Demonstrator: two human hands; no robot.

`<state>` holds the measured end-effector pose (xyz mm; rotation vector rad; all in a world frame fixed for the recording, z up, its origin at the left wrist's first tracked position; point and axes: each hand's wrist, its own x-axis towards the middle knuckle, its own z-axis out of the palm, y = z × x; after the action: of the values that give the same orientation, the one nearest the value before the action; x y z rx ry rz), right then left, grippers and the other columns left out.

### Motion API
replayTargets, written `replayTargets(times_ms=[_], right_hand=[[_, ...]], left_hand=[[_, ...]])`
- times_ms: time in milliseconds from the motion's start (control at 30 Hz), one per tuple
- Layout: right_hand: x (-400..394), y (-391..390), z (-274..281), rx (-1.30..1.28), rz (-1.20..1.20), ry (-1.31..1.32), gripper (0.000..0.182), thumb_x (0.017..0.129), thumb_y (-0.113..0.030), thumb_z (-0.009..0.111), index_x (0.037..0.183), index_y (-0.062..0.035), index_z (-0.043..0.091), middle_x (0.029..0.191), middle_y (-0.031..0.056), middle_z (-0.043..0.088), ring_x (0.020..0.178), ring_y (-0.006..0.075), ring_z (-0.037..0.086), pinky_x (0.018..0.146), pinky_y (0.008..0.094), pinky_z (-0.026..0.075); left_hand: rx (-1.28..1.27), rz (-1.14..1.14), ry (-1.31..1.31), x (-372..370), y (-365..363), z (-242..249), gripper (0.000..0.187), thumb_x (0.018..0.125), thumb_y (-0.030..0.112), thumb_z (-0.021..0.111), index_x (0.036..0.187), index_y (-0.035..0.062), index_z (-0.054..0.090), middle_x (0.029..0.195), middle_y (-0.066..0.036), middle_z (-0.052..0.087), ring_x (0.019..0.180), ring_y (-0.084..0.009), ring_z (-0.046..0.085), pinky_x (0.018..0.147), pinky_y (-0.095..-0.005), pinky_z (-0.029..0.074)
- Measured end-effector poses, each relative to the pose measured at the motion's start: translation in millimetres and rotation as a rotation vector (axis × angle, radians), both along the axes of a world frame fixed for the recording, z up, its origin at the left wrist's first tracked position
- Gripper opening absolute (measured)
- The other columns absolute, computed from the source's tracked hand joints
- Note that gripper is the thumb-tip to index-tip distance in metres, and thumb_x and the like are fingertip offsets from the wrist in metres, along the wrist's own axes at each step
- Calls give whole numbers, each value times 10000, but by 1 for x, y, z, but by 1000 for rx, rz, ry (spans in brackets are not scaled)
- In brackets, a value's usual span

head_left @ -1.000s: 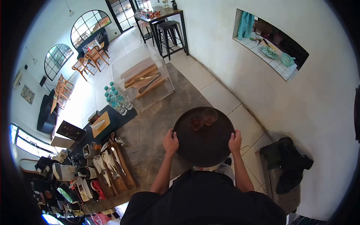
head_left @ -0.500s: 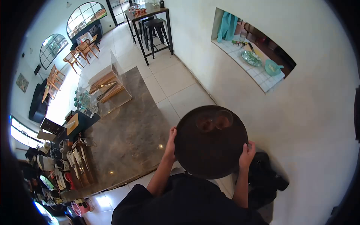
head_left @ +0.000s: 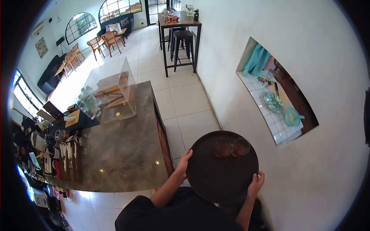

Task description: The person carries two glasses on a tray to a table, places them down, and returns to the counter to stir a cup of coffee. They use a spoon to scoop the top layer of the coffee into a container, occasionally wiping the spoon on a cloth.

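A round dark tray (head_left: 219, 179) is held level in front of my body. My left hand (head_left: 184, 164) grips its left rim, and my right hand (head_left: 255, 185) holds the right rim with the thumb on top. Two clear glasses with reddish-brown contents, the left glass (head_left: 223, 148) and the right glass (head_left: 241, 147), stand side by side near the tray's far edge. The fingers under the tray are hidden.
A stone-topped counter (head_left: 123, 154) lies to the left, with an acrylic case (head_left: 129, 92) and bottles (head_left: 88, 102). On the right, a wall opening shows a tiled ledge (head_left: 266, 112) with a bowl (head_left: 293, 116). Ahead are a high table (head_left: 185, 23) and black stool (head_left: 183, 36).
The view has shifted, so the wall opening and high table appear lower and farther right. The tray sits lower in view, still between both hands, with both glasses on it.
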<state>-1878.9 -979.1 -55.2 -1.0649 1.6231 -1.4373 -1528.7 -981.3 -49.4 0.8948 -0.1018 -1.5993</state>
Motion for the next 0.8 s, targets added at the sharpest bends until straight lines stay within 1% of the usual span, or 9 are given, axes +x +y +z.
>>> replayTargets(times_ms=[133,200,300,400,433,500,533,600,800], right_hand=[[16,-76,1,41,43,33,230,1050,-52,561,1265,12,514,1080,186,721,989,207,680,928,332,519],[29,-123,-2,54,67,28,268,1043,-48,572,1298,15,515,1103,185,720,1014,209,679,933,335,519],[58,-193,13,45,112,59,313,1040,-53,586,1339,16,521,1133,186,719,1050,216,675,943,341,519],[82,-271,18,54,224,16,364,1038,-79,611,1377,20,523,1159,187,714,1075,218,671,958,349,516],[91,-294,25,61,230,12,364,1038,-79,611,1377,20,523,1159,187,714,1075,218,671,958,349,516],[111,-341,40,107,356,69,439,1020,-118,656,1416,13,517,1221,201,697,1144,260,663,1000,385,505],[124,-365,45,114,361,61,439,1020,-118,656,1416,13,517,1221,201,697,1144,260,663,1000,385,505],[153,-415,59,-60,376,451,537,995,-167,701,1465,-6,501,1338,208,654,1243,301,627,1045,423,484],[253,-580,102,-297,786,325,720,934,-154,768,1549,-38,414,1503,209,548,1429,330,516,1143,471,431]], left_hand=[[-15,43,17,11,-57,-10,488,1116,330,537,1542,105,462,1439,-99,588,1297,-250,597,1079,-412,520],[-43,79,-47,23,-95,-11,549,1125,332,514,1591,74,384,1508,-121,538,1353,-264,566,1134,-421,488],[49,149,-34,39,-144,28,608,1124,345,516,1633,83,308,1554,-127,487,1395,-286,529,1146,-445,476],[-25,200,-26,65,-192,20,650,1123,343,520,1659,90,254,1574,-133,463,1424,-304,498,1164,-469,455],[-17,206,-31,71,-206,31,650,1123,343,520,1659,90,254,1574,-133,463,1424,-304,498,1164,-469,455],[23,359,-25,82,-229,54,437,1135,284,484,1529,100,437,1406,-110,588,1266,-264,609,1070,-439,533],[4,380,-38,90,-240,55,446,1136,281,480,1537,93,430,1433,-116,580,1285,-271,605,1084,-443,525],[-36,428,-60,108,-266,52,464,1135,285,483,1550,85,418,1452,-118,572,1304,-273,596,1094,-443,518],[-45,606,-165,161,-367,47,526,1134,296,486,1592,65,369,1501,-134,546,1352,-282,572,1122,-442,498]])
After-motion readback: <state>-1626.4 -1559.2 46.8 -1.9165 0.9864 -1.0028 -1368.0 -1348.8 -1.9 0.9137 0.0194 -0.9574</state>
